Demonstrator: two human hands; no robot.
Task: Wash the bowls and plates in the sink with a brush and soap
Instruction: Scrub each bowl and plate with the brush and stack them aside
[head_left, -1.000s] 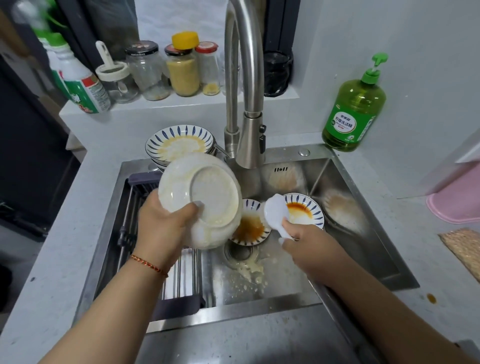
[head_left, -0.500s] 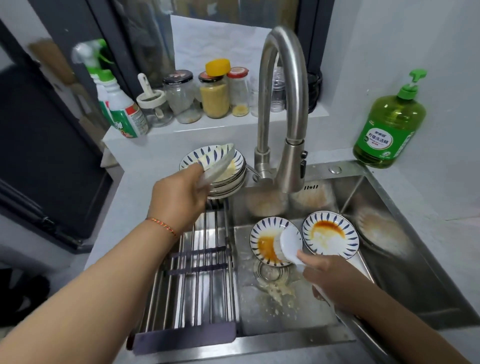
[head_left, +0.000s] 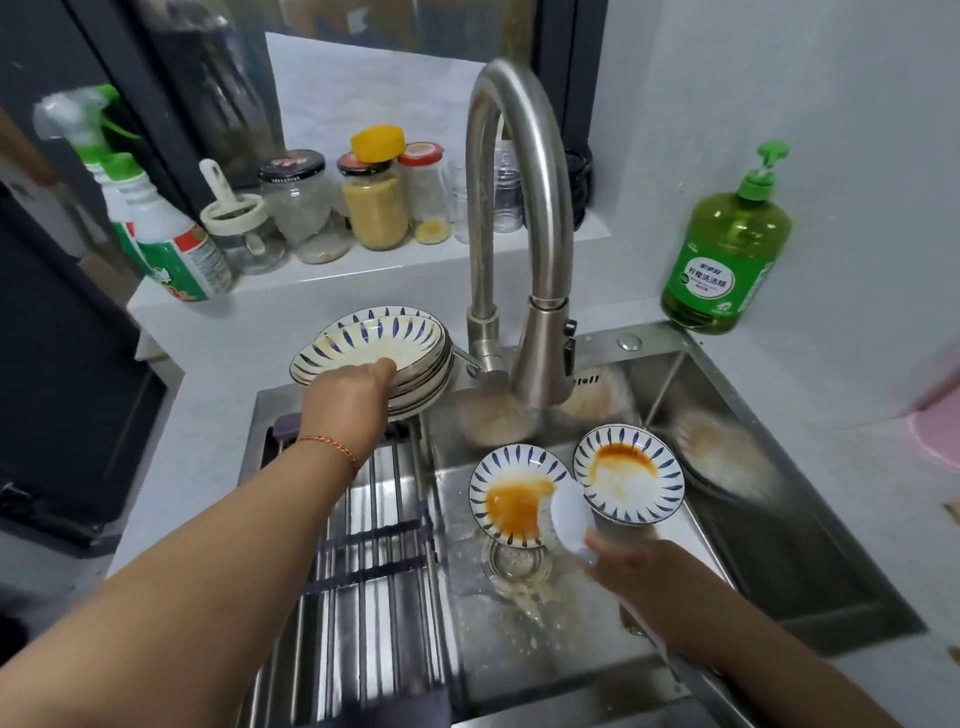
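My left hand (head_left: 349, 402) holds the near rim of a blue-striped plate (head_left: 363, 343) that lies on top of a stack of plates (head_left: 426, 379) at the sink's back left corner. My right hand (head_left: 631, 569) grips a white brush (head_left: 569, 517), its head raised over the sink floor. Two small blue-striped bowls stand in the steel sink (head_left: 810, 545): the left bowl (head_left: 511, 496) holds an orange stain, the right bowl (head_left: 628, 473) has orange streaks. A green soap bottle (head_left: 727, 260) stands on the counter at the back right.
A tall steel tap (head_left: 524, 234) arches over the sink's back edge. A bar rack (head_left: 363, 561) covers the sink's left part. Food scraps lie around the drain (head_left: 514, 561). Jars (head_left: 374, 202) and a spray bottle (head_left: 161, 234) line the ledge behind. A pink object (head_left: 940, 431) sits at the right.
My left hand carried the washed plate from over the sink to the back left and laid it flat on the plate stack. My right hand stayed near the bowls with the brush.
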